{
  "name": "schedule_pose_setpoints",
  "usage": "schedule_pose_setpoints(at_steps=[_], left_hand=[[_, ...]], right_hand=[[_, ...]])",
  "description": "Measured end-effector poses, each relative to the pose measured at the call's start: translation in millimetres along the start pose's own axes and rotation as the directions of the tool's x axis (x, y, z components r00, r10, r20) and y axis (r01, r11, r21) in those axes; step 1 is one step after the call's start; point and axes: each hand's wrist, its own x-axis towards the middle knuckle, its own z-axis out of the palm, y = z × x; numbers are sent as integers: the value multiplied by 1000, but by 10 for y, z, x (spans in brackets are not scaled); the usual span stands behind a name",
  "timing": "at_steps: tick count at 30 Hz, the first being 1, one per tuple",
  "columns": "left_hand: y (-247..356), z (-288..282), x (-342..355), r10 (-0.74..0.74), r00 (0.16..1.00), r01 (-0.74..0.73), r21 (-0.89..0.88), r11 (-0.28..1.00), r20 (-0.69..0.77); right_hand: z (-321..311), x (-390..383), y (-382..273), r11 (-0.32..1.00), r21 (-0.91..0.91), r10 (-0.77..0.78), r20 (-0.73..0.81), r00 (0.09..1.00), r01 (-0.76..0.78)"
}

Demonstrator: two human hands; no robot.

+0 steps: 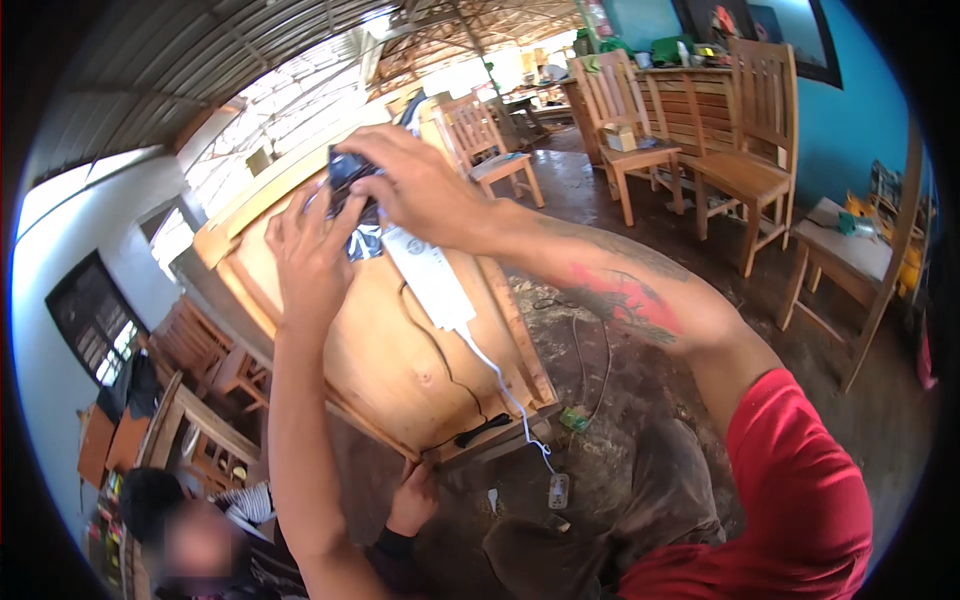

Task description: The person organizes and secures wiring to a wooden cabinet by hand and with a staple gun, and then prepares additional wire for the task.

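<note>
Both my hands meet at the top of a pale wooden furniture piece (400,350). Between them is a small dark object (347,170) with a shiny surface, its kind partly hidden by the fingers. My right hand (425,185) pinches it from above and the right. From the lower left, the fingers of my left hand (312,250) press on it. A shiny blue-black patch (365,243) shows just below my fingers. Next to it, a long white power strip (430,275) lies on the wood, with a white cord (495,370) running down from it.
Another person (195,530) is at the lower left, with a hand (413,497) at the wood's bottom edge. A black cable (480,432) hangs there. On the floor lie an outlet box (558,490) and a white plug (493,500). Wooden chairs (745,170) stand at the right.
</note>
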Motion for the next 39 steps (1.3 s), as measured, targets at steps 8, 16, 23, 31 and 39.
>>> schedule_pose_setpoints(at_steps=[8, 16, 23, 31, 39], left_hand=[[19, -49, 40, 16, 1000, -16, -10, 1000, 6], [-3, -48, 34, 32, 999, -33, 35, 999, 42], [12, -108, 107, -25, 995, 34, -98, 995, 100], [-9, -90, 107, -30, 999, 35, -95, 995, 43], [-3, -88, 141, -48, 998, 54, -128, 990, 46]], right_hand=[[-51, 5, 42, 994, 66, 83, 44, 996, -86], [-85, 92, 54, 992, 9, 118, 285, 951, -126], [43, 8, 46, 995, -82, 61, 125, 990, -51], [115, 22, 120, 925, -359, -142, -26, 990, 124], [209, -14, 250, 920, -378, -138, -74, 988, 101]])
